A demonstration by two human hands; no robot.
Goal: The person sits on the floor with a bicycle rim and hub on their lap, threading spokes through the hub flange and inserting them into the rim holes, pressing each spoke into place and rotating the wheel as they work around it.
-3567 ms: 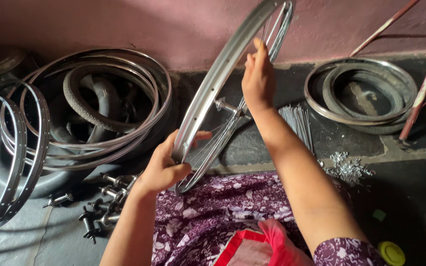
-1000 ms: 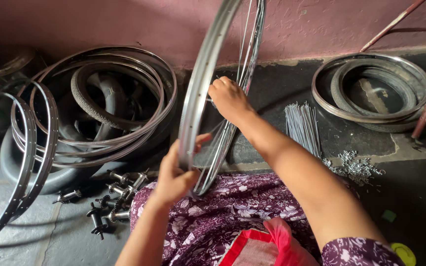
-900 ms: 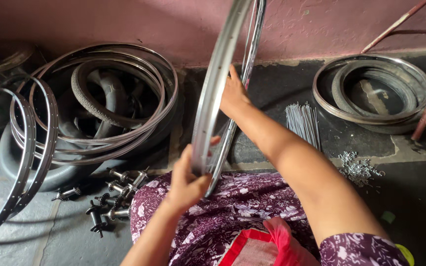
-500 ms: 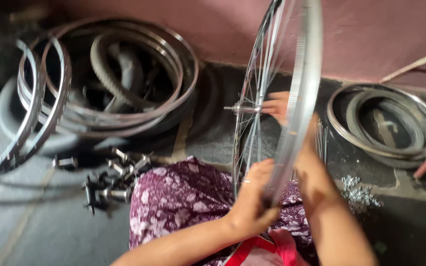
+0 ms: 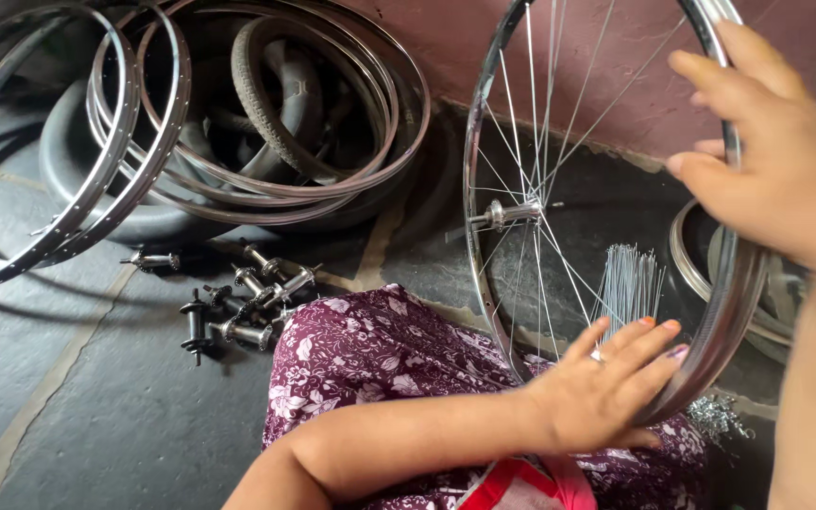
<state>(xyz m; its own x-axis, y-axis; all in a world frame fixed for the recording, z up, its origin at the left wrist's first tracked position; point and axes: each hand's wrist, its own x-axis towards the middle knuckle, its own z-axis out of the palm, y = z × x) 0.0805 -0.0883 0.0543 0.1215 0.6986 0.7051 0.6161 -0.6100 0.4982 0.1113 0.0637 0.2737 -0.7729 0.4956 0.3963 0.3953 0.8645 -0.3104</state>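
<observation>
A spoked bicycle wheel rim point(image 5: 472, 161) stands upright over my lap, its hub point(image 5: 507, 213) and thin spokes showing. My left hand point(image 5: 606, 387) grips the rim's lower edge, fingers laid over the metal. My right hand point(image 5: 772, 161) holds the rim's upper right side, fingers spread along it. My lap is covered with purple flowered cloth point(image 5: 370, 354).
Several bare metal rims point(image 5: 96, 170) and black tyres point(image 5: 266, 94) lie piled at the left. Loose wheel hubs point(image 5: 238, 302) lie on the dark floor beside my knee. A bundle of spokes point(image 5: 627, 283) lies behind the wheel. More rims point(image 5: 687, 260) lie at the right by the pink wall.
The wheel has turned from edge-on to showing its spoked face, and has shifted right. My right hand moved from the hub area to the upper right rim. My view drew closer.
</observation>
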